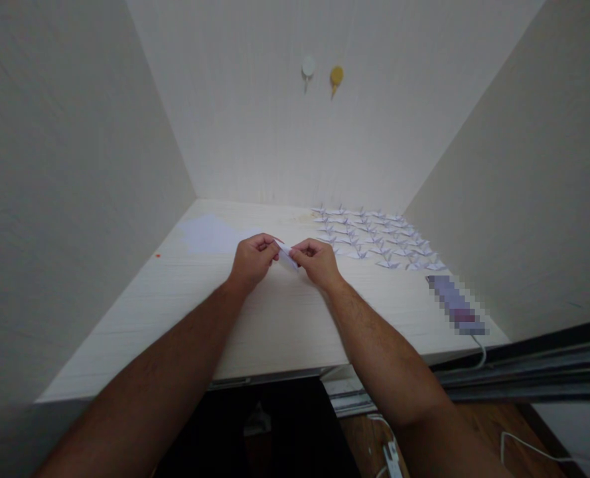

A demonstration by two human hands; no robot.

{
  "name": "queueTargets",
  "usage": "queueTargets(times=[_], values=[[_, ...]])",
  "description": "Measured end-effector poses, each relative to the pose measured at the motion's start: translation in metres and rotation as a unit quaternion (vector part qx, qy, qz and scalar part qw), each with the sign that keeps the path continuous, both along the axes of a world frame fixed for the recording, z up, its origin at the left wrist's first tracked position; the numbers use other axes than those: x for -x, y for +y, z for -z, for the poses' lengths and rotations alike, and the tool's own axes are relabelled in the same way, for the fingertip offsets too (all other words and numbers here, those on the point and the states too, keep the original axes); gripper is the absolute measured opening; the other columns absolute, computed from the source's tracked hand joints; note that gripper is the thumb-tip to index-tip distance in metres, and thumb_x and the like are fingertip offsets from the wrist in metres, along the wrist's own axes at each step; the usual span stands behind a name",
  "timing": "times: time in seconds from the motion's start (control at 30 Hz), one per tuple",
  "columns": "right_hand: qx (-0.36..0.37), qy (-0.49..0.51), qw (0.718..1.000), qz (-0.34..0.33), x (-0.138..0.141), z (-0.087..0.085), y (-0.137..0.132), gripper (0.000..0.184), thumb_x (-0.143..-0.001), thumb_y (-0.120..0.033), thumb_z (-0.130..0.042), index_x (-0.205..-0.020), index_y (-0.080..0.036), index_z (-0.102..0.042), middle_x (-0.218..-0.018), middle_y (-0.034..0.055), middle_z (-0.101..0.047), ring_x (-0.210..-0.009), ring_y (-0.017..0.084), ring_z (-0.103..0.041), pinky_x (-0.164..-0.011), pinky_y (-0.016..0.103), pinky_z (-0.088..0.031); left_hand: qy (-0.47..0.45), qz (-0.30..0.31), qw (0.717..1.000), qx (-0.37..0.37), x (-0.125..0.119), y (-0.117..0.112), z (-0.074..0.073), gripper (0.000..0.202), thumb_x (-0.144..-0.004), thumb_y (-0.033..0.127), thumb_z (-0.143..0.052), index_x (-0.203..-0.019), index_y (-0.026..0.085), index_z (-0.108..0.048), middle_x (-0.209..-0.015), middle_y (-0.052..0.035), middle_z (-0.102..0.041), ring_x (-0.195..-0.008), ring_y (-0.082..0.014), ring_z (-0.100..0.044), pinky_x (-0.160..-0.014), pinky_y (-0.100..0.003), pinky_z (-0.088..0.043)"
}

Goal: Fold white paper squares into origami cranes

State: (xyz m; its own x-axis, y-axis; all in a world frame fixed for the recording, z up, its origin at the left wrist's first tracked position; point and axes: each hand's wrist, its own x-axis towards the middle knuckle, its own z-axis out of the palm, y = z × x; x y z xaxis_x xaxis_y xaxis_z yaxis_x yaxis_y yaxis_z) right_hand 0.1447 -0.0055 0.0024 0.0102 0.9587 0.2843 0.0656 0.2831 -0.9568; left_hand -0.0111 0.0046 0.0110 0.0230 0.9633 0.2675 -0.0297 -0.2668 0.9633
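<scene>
A small piece of folded white paper (287,254) is held just above the table, between my two hands. My left hand (255,260) pinches its upper left end between thumb and fingers. On the other side, my right hand (316,260) grips the paper with thumb and bent fingers. The paper slants down to the right, and its exact folds are too small to make out. Behind and to the right of my right hand stand rows of several white paper cranes (373,234).
White sheets of paper (208,234) lie at the back left of the white table (279,332). A blurred-out device (456,305) with a cable (484,355) rests near the right edge. Walls enclose three sides; two hooks (337,75) hang on the back one. A red speck (158,255) sits left.
</scene>
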Motion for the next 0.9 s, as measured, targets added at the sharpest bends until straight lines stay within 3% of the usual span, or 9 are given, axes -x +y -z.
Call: queueTargets(times=[0.13, 0.27, 0.37, 0.6, 0.9], values=[[0.003, -0.007, 1.000, 0.009, 0.000, 0.000, 0.001, 0.021, -0.065, -0.036, -0.074, -0.068, -0.017, -0.064, -0.056, -0.0008, -0.062, -0.049, 0.011, -0.053, -0.047, 0.023, -0.040, -0.021, 0.014, 1.000, 0.008, 0.000, 0.001, 0.002, 0.013, -0.069, 0.027, -0.068, -0.071, 0.015, -0.066, -0.052, 0.0025, -0.054, -0.047, -0.0078, -0.045, -0.045, -0.020, -0.032], [0.001, 0.017, 0.999, 0.035, -0.001, -0.003, 0.001, 0.023, -0.065, -0.037, -0.073, -0.070, -0.017, -0.064, -0.057, -0.0008, -0.062, -0.051, 0.011, -0.055, -0.051, 0.025, -0.045, -0.074, 0.081, 0.992, 0.055, 0.000, 0.001, 0.004, 0.024, -0.070, 0.036, -0.071, -0.080, 0.015, -0.067, -0.069, -0.0027, -0.064, -0.062, -0.0131, -0.059, -0.052, -0.023, -0.044], [-0.005, 0.034, 0.998, 0.045, -0.001, -0.006, 0.000, 0.025, -0.065, -0.039, -0.073, -0.071, -0.018, -0.062, -0.057, -0.0018, -0.061, -0.050, 0.011, -0.055, -0.050, 0.024, -0.046, -0.061, 0.121, 0.987, 0.082, -0.002, -0.001, 0.006, 0.035, -0.062, 0.038, -0.080, -0.082, 0.014, -0.065, -0.075, -0.0058, -0.068, -0.067, -0.0159, -0.064, -0.060, -0.027, -0.049], [0.016, 0.017, 1.000, -0.012, -0.001, -0.004, 0.000, 0.031, -0.062, -0.045, -0.076, -0.068, -0.018, -0.061, -0.052, -0.0034, -0.058, -0.047, 0.010, -0.053, -0.045, 0.022, -0.044, -0.027, 0.073, 0.996, 0.052, -0.002, 0.003, 0.010, 0.030, -0.062, 0.038, -0.080, -0.071, 0.014, -0.065, -0.063, -0.0006, -0.063, -0.054, -0.0101, -0.053, -0.053, -0.023, -0.042], [0.008, 0.024, 1.000, 0.000, -0.003, -0.003, 0.000, 0.025, -0.066, -0.040, -0.075, -0.066, -0.018, -0.062, -0.050, -0.0025, -0.059, -0.045, 0.010, -0.053, -0.045, 0.022, -0.040, 0.045, 0.069, 0.996, 0.037, 0.001, -0.001, -0.001, 0.027, -0.063, 0.036, -0.078, -0.071, 0.013, -0.068, -0.062, -0.0002, -0.063, -0.055, -0.0108, -0.053, -0.056, -0.024, -0.041]])
